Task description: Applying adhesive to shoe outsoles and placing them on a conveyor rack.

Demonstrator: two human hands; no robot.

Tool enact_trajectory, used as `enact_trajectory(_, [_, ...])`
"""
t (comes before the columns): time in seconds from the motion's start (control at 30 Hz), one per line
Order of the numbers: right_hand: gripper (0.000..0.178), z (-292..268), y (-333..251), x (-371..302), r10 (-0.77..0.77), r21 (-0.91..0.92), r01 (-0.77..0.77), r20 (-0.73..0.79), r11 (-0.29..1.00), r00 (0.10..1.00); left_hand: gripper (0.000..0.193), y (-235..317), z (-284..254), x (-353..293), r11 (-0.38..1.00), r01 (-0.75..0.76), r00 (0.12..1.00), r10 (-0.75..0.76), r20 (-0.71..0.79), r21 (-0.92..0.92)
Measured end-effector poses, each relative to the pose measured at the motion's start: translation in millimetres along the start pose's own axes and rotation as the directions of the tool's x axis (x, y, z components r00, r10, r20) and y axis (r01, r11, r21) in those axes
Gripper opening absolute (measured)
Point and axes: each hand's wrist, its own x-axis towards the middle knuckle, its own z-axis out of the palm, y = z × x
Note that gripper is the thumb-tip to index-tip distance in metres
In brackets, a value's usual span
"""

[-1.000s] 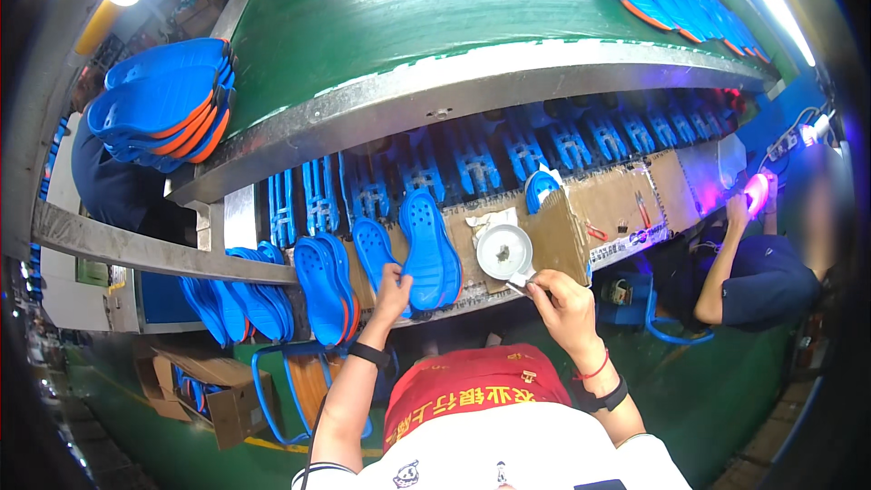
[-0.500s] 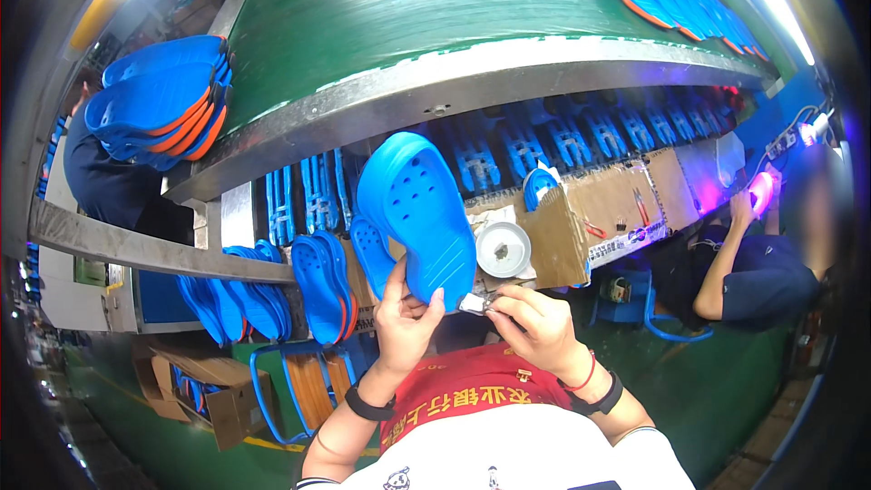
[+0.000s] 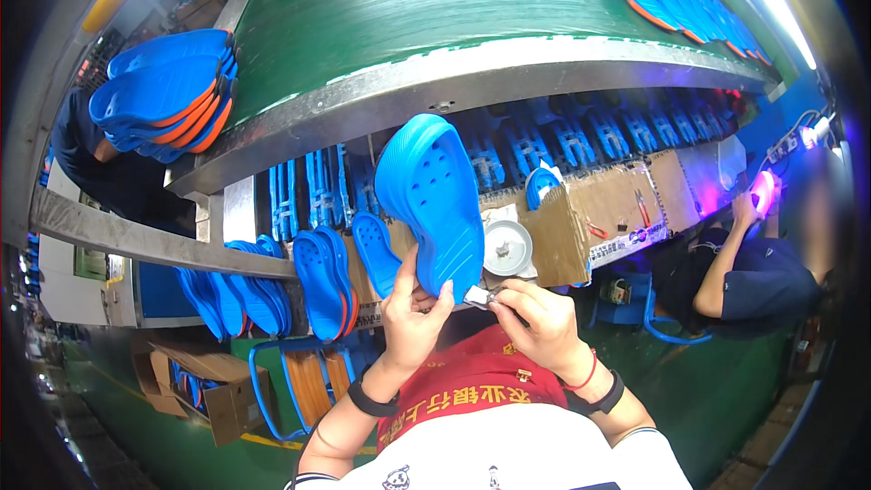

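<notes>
My left hand (image 3: 413, 319) grips a blue foam clog (image 3: 443, 227) by its heel end, fingers beneath and thumb on the side. The clog stands tilted, its toe with the round holes pointing away from me. Pinched in my right hand (image 3: 542, 325) is a small tool with a white flat end (image 3: 477, 296) and a dark metallic part. That white end meets the clog's heel edge; the rest of the tool is covered by my fingers. Just beyond sits a white bowl (image 3: 507, 248) with a little pale matter in it. Another blue clog (image 3: 374, 245) lies left of the held one.
Blue clogs (image 3: 318, 281) stand in a row at left, and stacked blue-and-orange ones (image 3: 163, 91) higher up. A green conveyor (image 3: 435, 18) with a metal rail (image 3: 363, 118) crosses ahead. Cardboard (image 3: 626, 195) with red-handled pliers (image 3: 643, 209) lies right, near another person (image 3: 762, 272).
The held clog has shifted slightly up and to the right, with both hands keeping their grips. The small tool stays at its heel edge.
</notes>
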Motion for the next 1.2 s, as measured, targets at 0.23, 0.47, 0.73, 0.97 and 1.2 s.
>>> enact_trajectory(0.23, [0.016, -10, 6, 3, 0.012, -0.139, -0.017, -0.04, 0.99, 0.999, 0.07, 6, 11, 11, 1.0, 0.021, 0.999, -0.021, 0.024, 0.011])
enact_trajectory(0.47, [0.008, -75, 29, -14, 0.187, -0.105, -0.245, -0.387, 0.964, 0.903, 0.046, 24, 61, 59, 0.961, 0.147, 0.971, -0.094, 0.221, -0.236])
enact_trajectory(0.73, [0.008, -127, 42, -35, 0.266, -0.147, -0.391, -0.518, 0.909, 0.813, 0.093, 138, 240, 274, 0.993, -0.073, 0.944, 0.098, 0.315, -0.091])
enact_trajectory(0.97, [0.008, -96, 44, -29, 0.316, -0.091, -0.368, -0.354, 0.925, 0.88, 0.045, 6, 161, 137, 0.941, -0.325, 0.892, 0.337, 0.302, -0.091])
enact_trajectory(1.2, [0.008, -47, 46, -17, 0.27, -0.063, -0.281, -0.144, 0.958, 0.952, 0.057, -233, -35, -27, 0.772, 0.593, 0.684, -0.332, -0.65, 0.229])
